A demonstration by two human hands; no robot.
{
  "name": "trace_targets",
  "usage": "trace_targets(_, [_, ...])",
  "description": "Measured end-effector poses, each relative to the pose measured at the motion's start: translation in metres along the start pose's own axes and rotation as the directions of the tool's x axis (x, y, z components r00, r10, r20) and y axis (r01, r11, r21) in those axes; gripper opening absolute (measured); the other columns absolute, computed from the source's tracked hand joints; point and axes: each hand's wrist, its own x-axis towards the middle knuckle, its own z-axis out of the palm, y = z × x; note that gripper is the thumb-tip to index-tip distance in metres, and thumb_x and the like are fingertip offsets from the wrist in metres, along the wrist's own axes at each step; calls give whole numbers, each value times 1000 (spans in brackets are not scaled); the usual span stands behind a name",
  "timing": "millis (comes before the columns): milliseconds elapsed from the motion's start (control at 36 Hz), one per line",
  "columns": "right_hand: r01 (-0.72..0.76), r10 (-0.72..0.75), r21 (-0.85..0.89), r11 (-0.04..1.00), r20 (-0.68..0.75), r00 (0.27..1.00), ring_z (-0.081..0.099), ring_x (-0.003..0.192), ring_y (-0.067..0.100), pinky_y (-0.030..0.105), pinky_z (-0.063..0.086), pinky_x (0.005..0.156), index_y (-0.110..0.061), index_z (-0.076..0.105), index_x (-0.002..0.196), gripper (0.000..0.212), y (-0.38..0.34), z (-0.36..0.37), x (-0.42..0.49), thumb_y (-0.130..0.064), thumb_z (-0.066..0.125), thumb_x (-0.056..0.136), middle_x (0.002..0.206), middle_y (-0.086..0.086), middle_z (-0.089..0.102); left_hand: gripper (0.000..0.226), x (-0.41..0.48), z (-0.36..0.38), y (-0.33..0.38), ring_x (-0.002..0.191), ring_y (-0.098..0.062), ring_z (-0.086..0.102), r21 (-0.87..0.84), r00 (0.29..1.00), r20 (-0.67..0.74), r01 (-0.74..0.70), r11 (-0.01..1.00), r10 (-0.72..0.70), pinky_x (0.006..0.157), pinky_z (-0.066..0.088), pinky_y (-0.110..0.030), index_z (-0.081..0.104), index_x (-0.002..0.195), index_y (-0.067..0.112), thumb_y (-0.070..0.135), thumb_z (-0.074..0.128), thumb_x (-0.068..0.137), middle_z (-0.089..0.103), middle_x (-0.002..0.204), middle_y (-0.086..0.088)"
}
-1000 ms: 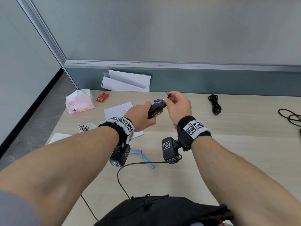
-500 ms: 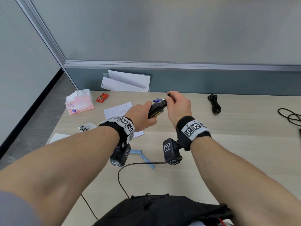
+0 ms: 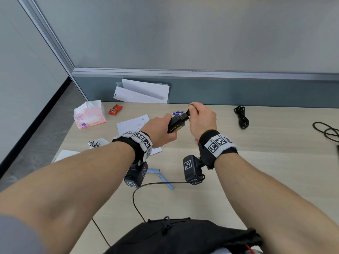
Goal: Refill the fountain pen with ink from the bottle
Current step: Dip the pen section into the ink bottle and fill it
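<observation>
Ink bottle (image 3: 176, 124) tilted, gripped by left hand (image 3: 160, 132); right hand (image 3: 201, 119) pinches its cap (image 3: 188, 112).

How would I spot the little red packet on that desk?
Start at the pink tissue pack near the desk's far left corner. Just right of it, below the white papers leaning on the partition, lies the red packet. It is the only bright red item there.
</observation>
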Motion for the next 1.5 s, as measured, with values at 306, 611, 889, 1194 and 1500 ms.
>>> trace_targets(306, [-72,72,-28,997,7,997,46,61,17,22,39,56,-16,63,82,23,20,1,-3,-22,46,96,62,-4,52,31,7,26,-3,61,-15,55,-39,999,43,-2,999,4,53,45,-28,38,97,23,39,59,81,54,71,4])
trace_targets(611, [-143,145,-78,987,31,989,48,62,17,25,42,59,-16,64,83,24,48,5,-9,-23,45,96,64,-3,53,31,14,60,-6,61,-14,55,-97,994,113,11,995,0,52,45,-28,40,98,21,38,59,81,55,70,3])
trace_targets(889, [-160,164,-118,980,22,986,49,63,17,21,39,58,-17,64,83,23,63,8,-5,-24,46,96,63,-4,53,31,26,74,-8,63,-18,58,-122,988,155,3,993,16,56,49,-32,40,98,21,39,59,81,57,72,1])
trace_targets(1194, [-169,175,-147,975,32,984,45,58,15,27,41,58,-16,62,79,25,66,12,-9,-25,46,96,61,-4,52,30,23,82,-12,61,-15,56,-152,988,151,7,988,16,51,42,-28,40,96,22,39,59,81,55,71,3])
trace_targets(1500, [-151,157,-147,978,29,987,44,56,10,22,40,55,-18,63,79,25,57,11,-12,-25,47,96,61,-7,51,31,18,77,-13,61,-15,57,-148,991,132,3,989,17,55,50,-31,40,97,22,40,59,81,55,72,3])
